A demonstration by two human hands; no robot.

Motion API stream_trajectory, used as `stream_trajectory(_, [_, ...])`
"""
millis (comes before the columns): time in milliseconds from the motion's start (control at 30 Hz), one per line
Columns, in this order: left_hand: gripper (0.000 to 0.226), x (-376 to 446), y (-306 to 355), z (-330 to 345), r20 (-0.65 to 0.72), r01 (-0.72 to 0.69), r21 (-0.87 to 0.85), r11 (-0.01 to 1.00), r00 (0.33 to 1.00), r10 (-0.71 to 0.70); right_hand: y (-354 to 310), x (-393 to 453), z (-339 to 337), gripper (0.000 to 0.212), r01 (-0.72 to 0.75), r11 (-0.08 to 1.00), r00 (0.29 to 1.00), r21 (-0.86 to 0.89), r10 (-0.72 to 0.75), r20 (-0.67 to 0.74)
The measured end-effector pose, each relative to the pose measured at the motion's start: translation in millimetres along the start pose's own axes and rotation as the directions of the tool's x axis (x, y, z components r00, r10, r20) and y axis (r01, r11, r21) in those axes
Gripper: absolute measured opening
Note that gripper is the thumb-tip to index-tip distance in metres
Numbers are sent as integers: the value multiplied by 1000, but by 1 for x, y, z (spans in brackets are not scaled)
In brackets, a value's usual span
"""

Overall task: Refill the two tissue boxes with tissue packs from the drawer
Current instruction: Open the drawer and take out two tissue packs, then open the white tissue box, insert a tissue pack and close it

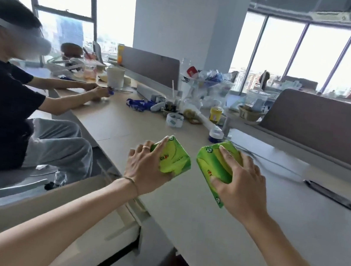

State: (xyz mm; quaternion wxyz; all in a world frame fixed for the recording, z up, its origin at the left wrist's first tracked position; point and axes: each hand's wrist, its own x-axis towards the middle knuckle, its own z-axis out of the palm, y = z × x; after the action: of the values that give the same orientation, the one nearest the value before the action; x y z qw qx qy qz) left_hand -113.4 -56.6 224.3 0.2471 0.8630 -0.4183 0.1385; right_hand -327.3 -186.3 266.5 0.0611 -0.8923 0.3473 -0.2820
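The left hand [141, 168] clasps a green tissue pack, the left pack [172, 158], from its near left side, fingers over the top and thumb under the near end. The right hand [244, 184] holds a second green pack, the right pack [215, 166], the same way from its right side, fingers spread across the top face. Both grips are closed firmly on their packs. The two packs are held side by side, close but apart, above the near part of the desk [246, 234]; the right one tilts with its near corner down.

Judging by this, the fetching step is done or nearly so: both packs are out and carried over the desk. Just below the left forearm, at the desk's near left edge, a drawer [92, 223] seems to stand open; what it holds cannot be seen from here.

The next move calls for finding the two tissue boxes, and none can be picked out with certainty in this view. The packs would likely have to be set down first, since each needs its wrapper dealt with and a box opened.

Farther off, the desk carries clutter: a tape roll [174, 120], a yellow jar [215, 113], a paper bowl [250, 113] whose contents are unclear, and a white cup [115, 77]. Another person [3, 107] sits at the far left.
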Motion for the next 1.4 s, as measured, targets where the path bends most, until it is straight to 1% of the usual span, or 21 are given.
stream_trajectory(133, [107,44,41,31,57,-20,26,999,998,18,49,28,9,80,-59,997,998,-39,60,11])
stream_trajectory(300, [106,84,74,59,152,6,87,996,988,-19,90,60,34,78,-108,992,992,-63,111,55])
stream_trajectory(433, [103,107,82,73,232,31,131,991,971,-61,104,78,58,74,-142,988,984,-64,148,102])
stream_trajectory(733, [102,143,76,104,311,113,181,977,936,-166,122,131,93,72,-137,987,971,-81,150,186])
stream_trajectory(900, [104,149,81,106,335,100,192,976,928,-161,124,139,102,72,-118,986,965,-121,142,220])
stream_trajectory(967, [100,147,93,103,297,73,134,988,948,-111,124,139,94,73,-124,988,968,-95,141,207])
stream_trajectory(1033, [88,145,114,99,232,22,-17,1000,973,-18,128,137,77,74,-129,990,979,-50,135,152])
stream_trajectory(1100, [77,141,143,95,177,-46,-167,985,981,75,138,132,53,70,-121,993,990,-12,121,71])
stream_trajectory(1233, [64,125,213,91,116,-153,-321,935,973,199,169,108,-4,64,-133,991,990,-23,132,-59])
stream_trajectory(1400, [58,96,304,103,132,-255,-441,861,930,343,221,60,-75,58,-236,970,956,-55,222,-191])
